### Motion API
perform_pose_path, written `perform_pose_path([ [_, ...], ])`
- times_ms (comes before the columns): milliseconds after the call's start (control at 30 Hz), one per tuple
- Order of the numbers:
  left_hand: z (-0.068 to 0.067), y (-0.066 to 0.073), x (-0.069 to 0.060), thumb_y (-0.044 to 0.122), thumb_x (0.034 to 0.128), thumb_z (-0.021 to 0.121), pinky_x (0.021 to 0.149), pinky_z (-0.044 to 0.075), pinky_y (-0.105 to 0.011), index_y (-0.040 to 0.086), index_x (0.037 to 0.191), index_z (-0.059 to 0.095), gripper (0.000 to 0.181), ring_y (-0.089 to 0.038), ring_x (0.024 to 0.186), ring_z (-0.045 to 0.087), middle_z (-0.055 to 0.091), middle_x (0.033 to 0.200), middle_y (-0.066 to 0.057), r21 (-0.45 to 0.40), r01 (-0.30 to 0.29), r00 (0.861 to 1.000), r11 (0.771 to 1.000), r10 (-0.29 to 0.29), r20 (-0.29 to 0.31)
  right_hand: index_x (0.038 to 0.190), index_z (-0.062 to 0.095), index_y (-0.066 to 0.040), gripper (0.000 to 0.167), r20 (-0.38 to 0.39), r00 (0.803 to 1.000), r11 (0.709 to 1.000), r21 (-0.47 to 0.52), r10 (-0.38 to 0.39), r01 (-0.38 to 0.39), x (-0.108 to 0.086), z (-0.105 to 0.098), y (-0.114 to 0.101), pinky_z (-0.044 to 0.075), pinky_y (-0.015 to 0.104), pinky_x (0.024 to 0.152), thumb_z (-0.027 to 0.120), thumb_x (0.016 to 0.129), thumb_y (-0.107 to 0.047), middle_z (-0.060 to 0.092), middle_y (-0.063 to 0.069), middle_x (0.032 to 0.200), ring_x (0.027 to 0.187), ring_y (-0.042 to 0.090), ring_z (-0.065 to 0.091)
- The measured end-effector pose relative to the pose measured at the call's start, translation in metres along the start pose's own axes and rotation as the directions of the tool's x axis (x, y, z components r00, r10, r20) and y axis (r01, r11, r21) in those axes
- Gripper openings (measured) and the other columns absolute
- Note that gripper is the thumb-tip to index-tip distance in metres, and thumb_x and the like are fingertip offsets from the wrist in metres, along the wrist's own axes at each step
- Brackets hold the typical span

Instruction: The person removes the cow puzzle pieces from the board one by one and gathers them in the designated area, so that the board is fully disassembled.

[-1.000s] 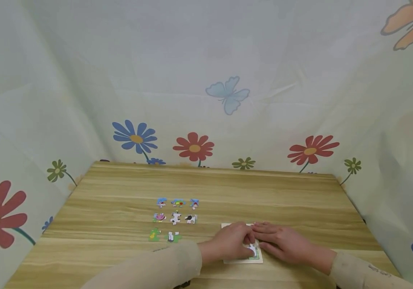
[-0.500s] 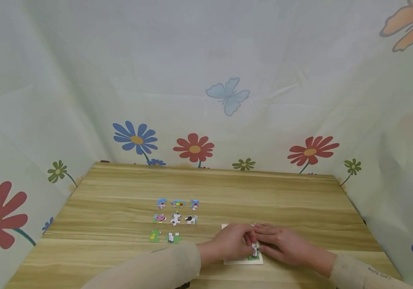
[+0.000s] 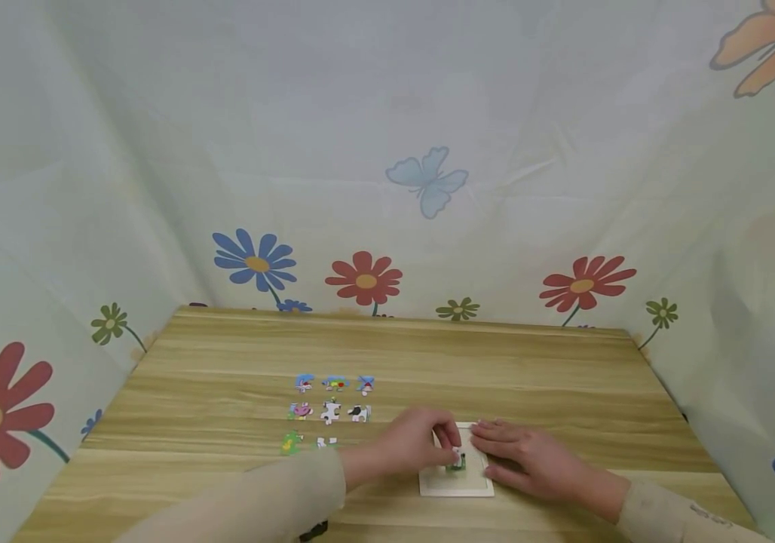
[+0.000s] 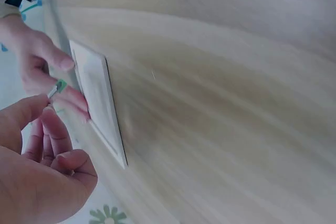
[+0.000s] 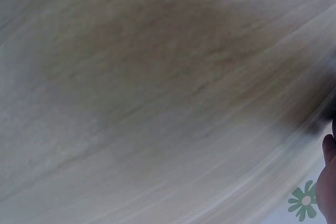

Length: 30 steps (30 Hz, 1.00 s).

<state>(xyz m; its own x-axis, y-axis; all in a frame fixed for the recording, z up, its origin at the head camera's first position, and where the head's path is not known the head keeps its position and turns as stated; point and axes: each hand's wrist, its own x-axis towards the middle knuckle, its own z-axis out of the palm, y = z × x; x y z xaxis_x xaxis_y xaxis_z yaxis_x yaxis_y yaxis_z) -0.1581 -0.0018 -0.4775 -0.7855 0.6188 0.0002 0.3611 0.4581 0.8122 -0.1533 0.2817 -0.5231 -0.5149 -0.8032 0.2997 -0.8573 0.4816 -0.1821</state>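
Observation:
My left hand (image 3: 415, 443) pinches a small green and white jigsaw piece (image 3: 458, 461) between thumb and fingertips. In the left wrist view the jigsaw piece (image 4: 58, 87) is held clear of the pale square puzzle tray (image 4: 98, 95). My right hand (image 3: 530, 458) lies along the right side of the puzzle tray (image 3: 476, 489), its fingers extended and touching the rim. Only a sliver of the right hand (image 5: 328, 182) shows at the edge of the right wrist view.
Left of the tray, several loose jigsaw pieces (image 3: 330, 411) lie in rows on the wooden table (image 3: 496, 362). My left sleeve (image 3: 245, 501) partly covers the nearest row. A flower-printed curtain (image 3: 496, 226) surrounds the table.
My left hand has moved left from the tray's right part and lifted, carrying the jigsaw piece; more of the tray's bare inside shows. The right hand has stayed at the rim.

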Motion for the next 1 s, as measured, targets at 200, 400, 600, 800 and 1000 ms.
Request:
perform_pose_path([
  [200, -0.023, -0.005, -0.016, 0.006, 0.0857, 0.087, 0.068, 0.047, -0.02, 0.017, 0.087, 0.07, 0.02, 0.0, 0.07, 0.056, 0.064, 0.077, 0.014, 0.019, 0.026, 1.0, 0.999, -0.026, 0.018, 0.143, 0.069, -0.01, 0.046, -0.002, 1.0, 1.0, -0.002, -0.001, 0.001, 0.001, -0.001, -0.003, 0.057, 0.052, 0.101, 0.072, 0.104, -0.034, 0.065, 0.006, 0.148, 0.134, 0.026, 0.065],
  [400, -0.049, -0.014, -0.034, 0.005, 0.0855, 0.086, 0.07, 0.05, -0.022, 0.015, 0.087, 0.071, 0.018, -0.002, 0.073, 0.058, 0.064, 0.079, 0.01, 0.039, 0.036, 0.997, 0.999, -0.038, 0.073, 0.144, 0.068, -0.009, 0.047, 0.008, 1.0, 1.0, -0.013, 0.005, -0.005, -0.001, 0.0, -0.004, 0.057, 0.052, 0.101, 0.071, 0.104, -0.036, 0.065, 0.006, 0.149, 0.135, 0.025, 0.064],
  [600, -0.071, -0.03, -0.05, 0.006, 0.0863, 0.085, 0.072, 0.051, -0.026, 0.016, 0.088, 0.072, 0.016, -0.006, 0.077, 0.06, 0.066, 0.082, 0.01, 0.065, 0.075, 0.992, 0.995, -0.081, 0.096, 0.143, 0.068, -0.008, 0.049, -0.006, 1.0, 1.0, -0.028, 0.0, 0.0, -0.001, -0.001, -0.005, 0.057, 0.051, 0.1, 0.072, 0.103, -0.036, 0.065, 0.007, 0.149, 0.134, 0.027, 0.065],
  [800, -0.086, -0.046, -0.061, 0.005, 0.0867, 0.084, 0.071, 0.05, -0.027, 0.015, 0.089, 0.072, 0.016, -0.009, 0.077, 0.059, 0.064, 0.083, 0.007, 0.096, 0.093, 0.991, 0.991, -0.101, 0.084, 0.143, 0.069, -0.009, 0.049, -0.014, 1.0, 0.999, -0.037, -0.002, 0.002, 0.0, -0.002, -0.006, 0.058, 0.051, 0.099, 0.074, 0.102, -0.036, 0.066, 0.007, 0.148, 0.133, 0.026, 0.065],
  [1000, -0.092, -0.057, -0.065, 0.002, 0.0863, 0.083, 0.071, 0.05, -0.025, 0.012, 0.088, 0.072, 0.015, -0.006, 0.076, 0.058, 0.065, 0.083, 0.008, 0.138, 0.046, 0.996, 0.989, -0.056, 0.07, 0.143, 0.069, -0.009, 0.049, -0.011, 1.0, 0.999, -0.041, -0.001, 0.0, 0.0, -0.001, -0.006, 0.058, 0.051, 0.099, 0.073, 0.103, -0.037, 0.065, 0.007, 0.148, 0.133, 0.026, 0.065],
])
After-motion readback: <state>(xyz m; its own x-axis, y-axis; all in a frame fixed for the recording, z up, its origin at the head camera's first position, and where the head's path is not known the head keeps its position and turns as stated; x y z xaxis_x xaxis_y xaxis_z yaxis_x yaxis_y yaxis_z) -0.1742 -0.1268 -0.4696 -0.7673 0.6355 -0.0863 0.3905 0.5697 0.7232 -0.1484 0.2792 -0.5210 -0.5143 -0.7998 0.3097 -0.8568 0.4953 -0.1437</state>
